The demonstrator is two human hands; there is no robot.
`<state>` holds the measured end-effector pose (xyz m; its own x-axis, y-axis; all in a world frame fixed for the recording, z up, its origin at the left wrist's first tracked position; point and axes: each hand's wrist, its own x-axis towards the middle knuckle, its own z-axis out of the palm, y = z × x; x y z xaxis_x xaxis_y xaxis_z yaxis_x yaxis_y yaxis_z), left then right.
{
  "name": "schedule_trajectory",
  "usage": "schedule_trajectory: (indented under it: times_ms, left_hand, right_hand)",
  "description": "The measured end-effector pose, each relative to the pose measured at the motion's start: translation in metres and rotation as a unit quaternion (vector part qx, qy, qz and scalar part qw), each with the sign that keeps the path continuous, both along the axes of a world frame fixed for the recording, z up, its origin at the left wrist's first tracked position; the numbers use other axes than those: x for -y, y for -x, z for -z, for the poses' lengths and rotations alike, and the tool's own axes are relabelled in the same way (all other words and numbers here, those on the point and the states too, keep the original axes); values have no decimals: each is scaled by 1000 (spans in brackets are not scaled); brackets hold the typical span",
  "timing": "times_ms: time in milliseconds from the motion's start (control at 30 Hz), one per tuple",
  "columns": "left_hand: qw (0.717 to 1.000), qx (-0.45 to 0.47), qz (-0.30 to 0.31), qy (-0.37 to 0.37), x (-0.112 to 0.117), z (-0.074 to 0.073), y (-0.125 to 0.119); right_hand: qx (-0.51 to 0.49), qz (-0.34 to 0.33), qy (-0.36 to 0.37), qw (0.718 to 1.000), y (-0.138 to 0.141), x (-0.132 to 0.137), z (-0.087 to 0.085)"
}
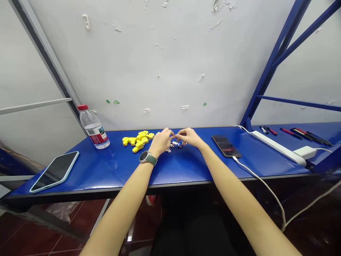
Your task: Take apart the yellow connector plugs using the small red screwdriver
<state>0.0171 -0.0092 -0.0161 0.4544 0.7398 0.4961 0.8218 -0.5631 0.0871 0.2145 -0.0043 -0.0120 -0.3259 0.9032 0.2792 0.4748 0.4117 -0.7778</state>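
My left hand (161, 141), with a watch on its wrist, and my right hand (189, 137) meet at the middle of the blue table (186, 165). Both are curled, fingertips pinched together over a small cluster of white, red and blue pieces (176, 144). What exactly each pinch holds is too small to make out. A pile of yellow plastic pieces (138, 139) lies just left of my left hand.
A water bottle (93, 127) stands at the left back. A phone with a pale case (54, 171) lies near the left front edge. A dark phone (226, 145) on a white cable lies to the right. A white power strip (279, 148) and several pens (301, 133) lie far right.
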Motion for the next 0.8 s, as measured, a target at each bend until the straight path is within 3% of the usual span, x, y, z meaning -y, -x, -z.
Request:
schedule_trajectory:
  times_ms: [400, 633, 700, 800]
  left_hand:
    - [1000, 7, 0, 3, 2, -1, -3]
    - [999, 47, 8, 18, 3, -1, -4]
    - [999, 31, 2, 25, 3, 0, -3]
    - [999, -21, 2, 39, 3, 3, -3]
  right_hand:
    - [-78, 3, 7, 997, 2, -3, 0]
    - [-94, -3, -34, 995, 1, -7, 4]
    - [-66, 16, -45, 997, -1, -9, 6]
    - [52, 34, -82, 995, -5, -10, 8]
